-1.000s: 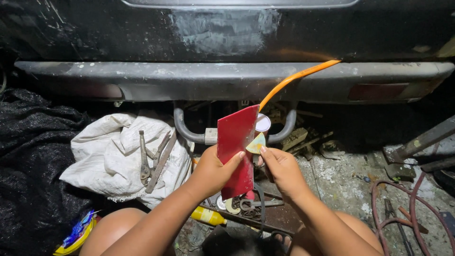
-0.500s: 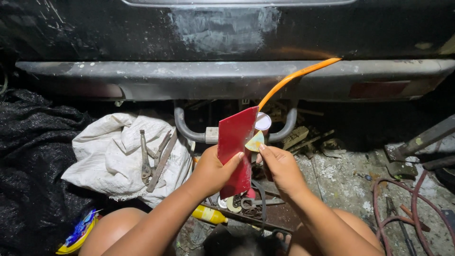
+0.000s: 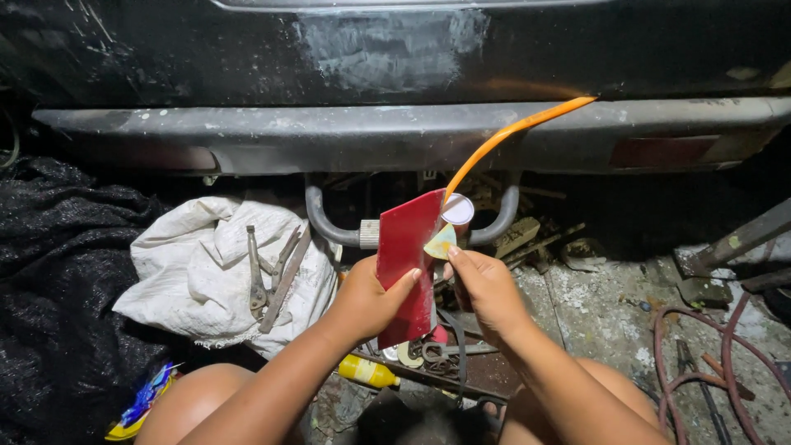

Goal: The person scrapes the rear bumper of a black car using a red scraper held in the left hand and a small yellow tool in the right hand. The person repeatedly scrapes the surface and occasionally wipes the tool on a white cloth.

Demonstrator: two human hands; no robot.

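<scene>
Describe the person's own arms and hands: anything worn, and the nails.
Both forearms are bare, with no sleeves in view. The left hand and right hand wear no gloves, and no rings, watch or bracelets show. The fingernails that show are short and unpainted.

A rough car-repair spot, on the ground behind a dusty vehicle's bumper [image 3: 395, 136]: pliers [image 3: 272, 276] on a white sack [image 3: 202, 272], hoses [image 3: 700, 363], scattered metal scraps.

A crumpled wrapper [image 3: 144, 401], blue and yellow with a touch of red, lay at the lower left beside the black sheeting [image 3: 66, 288]. A small yellow bottle [image 3: 368, 372] with a pale cap lay on its side on the ground below the left hand [image 3: 368, 298].
</scene>
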